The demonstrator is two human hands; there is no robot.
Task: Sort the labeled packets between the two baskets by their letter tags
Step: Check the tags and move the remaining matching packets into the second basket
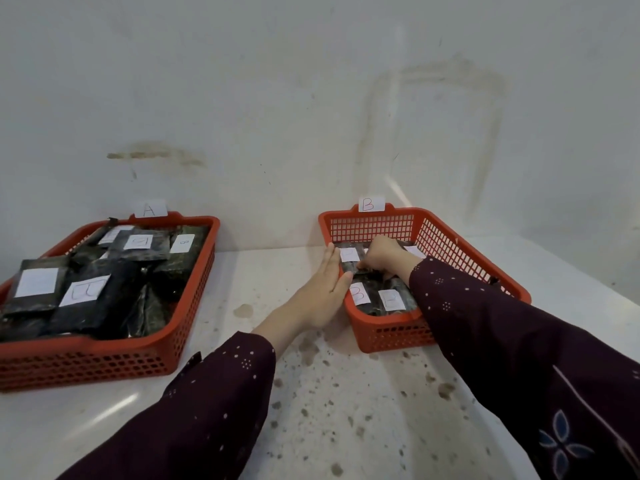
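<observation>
Two red mesh baskets stand on a speckled white table. The left basket (194,292), tagged A, is heaped with several dark packets (86,299) bearing white letter labels. The right basket (460,251), tagged B, holds a few dark packets (391,299) on its floor. My left hand (323,289) lies flat against the outer left wall of basket B, fingers straight and together, holding nothing. My right hand (382,258) is inside basket B, its fingers curled down on a dark packet (350,260) with a white label. The letter on that label is not readable.
A stained white wall rises right behind both baskets. Paper tags A (149,209) and B (369,204) stand on the baskets' back rims. Bare speckled tabletop (270,271) lies between the baskets and in front of them. My dark patterned sleeves cross the foreground.
</observation>
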